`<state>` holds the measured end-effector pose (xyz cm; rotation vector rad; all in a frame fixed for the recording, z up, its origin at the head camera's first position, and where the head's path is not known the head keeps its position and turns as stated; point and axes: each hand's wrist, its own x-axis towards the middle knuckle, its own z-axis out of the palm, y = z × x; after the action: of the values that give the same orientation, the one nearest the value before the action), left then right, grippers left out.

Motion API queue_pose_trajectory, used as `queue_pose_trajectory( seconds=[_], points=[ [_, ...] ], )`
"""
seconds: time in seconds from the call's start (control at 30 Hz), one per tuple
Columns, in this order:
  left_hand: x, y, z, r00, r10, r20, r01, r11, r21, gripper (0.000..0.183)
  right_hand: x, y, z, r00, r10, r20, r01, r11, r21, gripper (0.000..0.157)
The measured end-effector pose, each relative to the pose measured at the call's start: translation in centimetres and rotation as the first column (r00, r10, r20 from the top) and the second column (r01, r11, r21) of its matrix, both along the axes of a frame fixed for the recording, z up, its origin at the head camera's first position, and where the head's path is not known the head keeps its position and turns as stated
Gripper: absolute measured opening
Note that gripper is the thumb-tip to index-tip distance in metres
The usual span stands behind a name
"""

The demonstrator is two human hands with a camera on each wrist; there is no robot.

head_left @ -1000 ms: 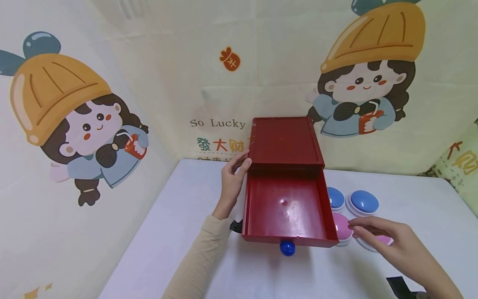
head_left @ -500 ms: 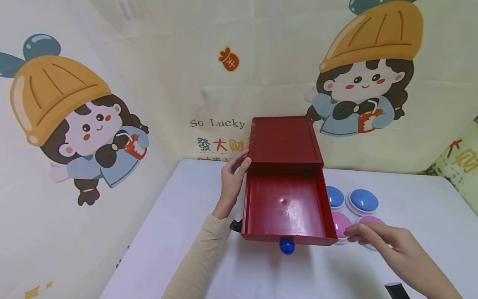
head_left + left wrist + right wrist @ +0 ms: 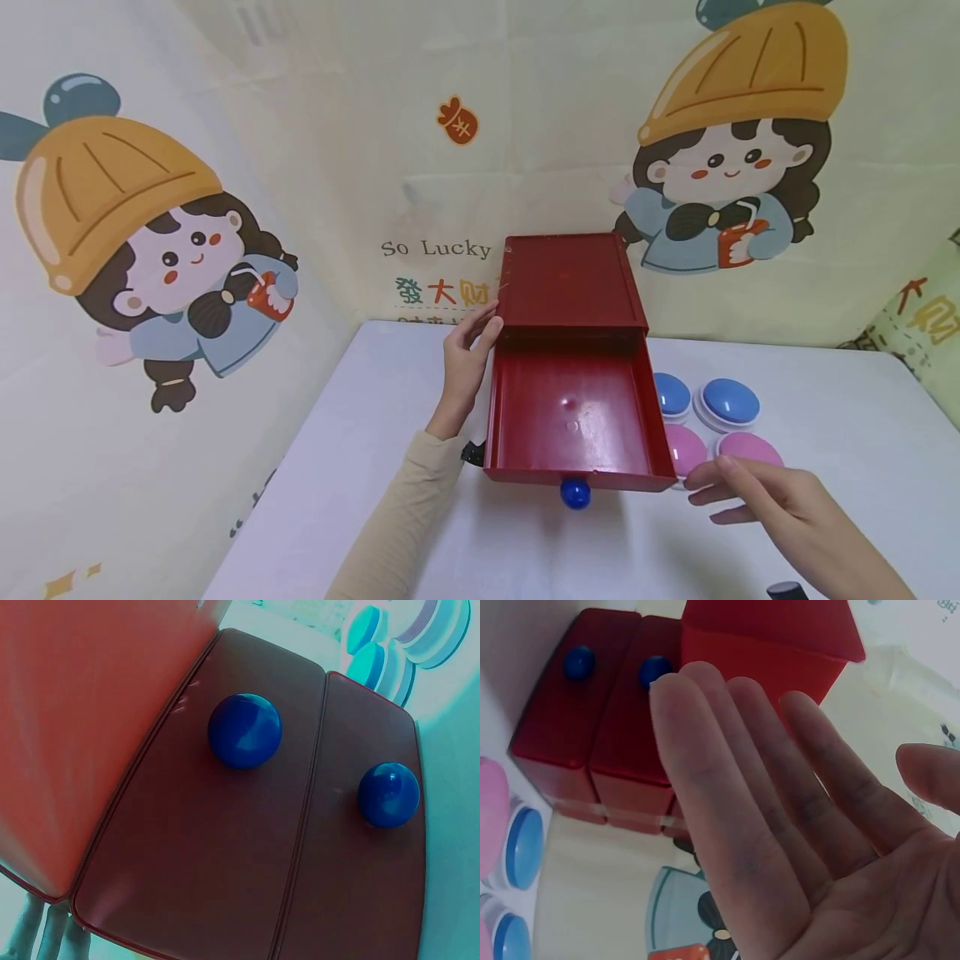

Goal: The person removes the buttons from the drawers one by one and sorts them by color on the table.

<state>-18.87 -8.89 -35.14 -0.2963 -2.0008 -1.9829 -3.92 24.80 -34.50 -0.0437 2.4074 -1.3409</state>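
Observation:
A red plastic drawer cabinet [image 3: 570, 279] stands on the white table, its top drawer [image 3: 573, 417] pulled far out with nothing inside. A round blue knob [image 3: 575, 493] sits on that drawer's front. In the left wrist view two lower drawers are closed, each with a blue knob [image 3: 244, 731]. My left hand [image 3: 467, 358] rests against the cabinet's left side, fingers extended and thumb near the front edge. Off the front right corner of the pulled-out drawer, my right hand [image 3: 780, 508] hovers with its fingers spread, holding nothing.
To the cabinet's right are two blue domed discs [image 3: 731, 401] on white bases and two pink ones [image 3: 750, 448]; the right hand partly overlaps the pink pair. A cartoon-printed cloth [image 3: 360, 167] hangs behind and to the left of the table [image 3: 315, 500].
My right hand has drawn slightly down and its fingers have spread apart, uncovering more of the right pink disc. The left hand and the drawer stay put.

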Motion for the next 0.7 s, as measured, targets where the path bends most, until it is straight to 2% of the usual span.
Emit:
queue_pose_trajectory(
  seconds=[0.27, 0.47, 0.63, 0.7],
  points=[
    [-0.1, 0.0, -0.1, 1.000, -0.002, -0.011, 0.002, 1.000, 0.000, 0.037, 0.2, -0.1, -0.1, 0.998, 0.055, 0.031, -0.054, 0.998, -0.035, 0.049],
    [-0.1, 0.0, -0.1, 1.000, -0.004, -0.016, 0.004, 1.000, -0.003, 0.038, 0.1, -0.3, -0.8, 0.992, 0.125, 0.011, -0.124, 0.988, -0.095, 0.039],
    [-0.1, 0.0, -0.2, 1.000, 0.003, -0.014, -0.003, 1.000, -0.007, 0.038, -0.1, -0.8, -1.2, 0.988, 0.148, 0.045, -0.139, 0.978, -0.157, 0.040],
    [-0.6, -0.1, -0.8, 1.000, 0.004, -0.013, -0.004, 1.000, -0.007, 0.037, -0.1, -1.0, -1.2, 0.986, 0.152, 0.068, -0.138, 0.975, -0.175, 0.042]
  ],
)
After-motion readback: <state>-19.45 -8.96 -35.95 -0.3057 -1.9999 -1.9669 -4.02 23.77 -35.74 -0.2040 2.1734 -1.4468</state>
